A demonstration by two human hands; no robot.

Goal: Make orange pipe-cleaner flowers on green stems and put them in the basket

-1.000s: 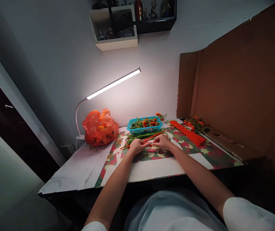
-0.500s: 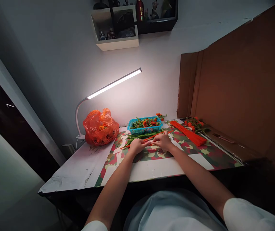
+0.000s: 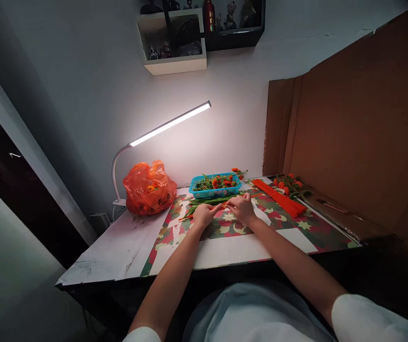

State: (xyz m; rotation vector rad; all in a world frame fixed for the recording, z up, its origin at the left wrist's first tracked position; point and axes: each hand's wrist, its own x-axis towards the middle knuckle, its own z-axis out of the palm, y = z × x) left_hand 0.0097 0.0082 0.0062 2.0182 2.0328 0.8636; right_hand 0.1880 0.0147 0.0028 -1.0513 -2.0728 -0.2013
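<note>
Both of my hands meet over the middle of the patterned table, fingertips pinched close together. An orange pipe cleaner (image 3: 218,207) runs between them. My left hand (image 3: 204,216) is closed on it with thumb and forefinger. My right hand (image 3: 241,209) pinches it a little to the right, fingers curled. Just behind the hands lies a bunch of green pipe cleaners (image 3: 197,207), partly covered by them. To the right rests a thick bundle of orange pipe cleaners (image 3: 282,199). What lies under the fingertips is too small to make out.
A blue basket (image 3: 213,192) of orange pompom flowers on green stems stands behind. An orange plastic bag (image 3: 149,190) sits at the left beside a lit lamp (image 3: 170,124). More orange flowers (image 3: 287,184) lie near the cardboard wall (image 3: 350,133) at right.
Both hands have shifted very slightly; the fingertips have moved a little away from me, and more orange shows between them. The other things stay in place.
</note>
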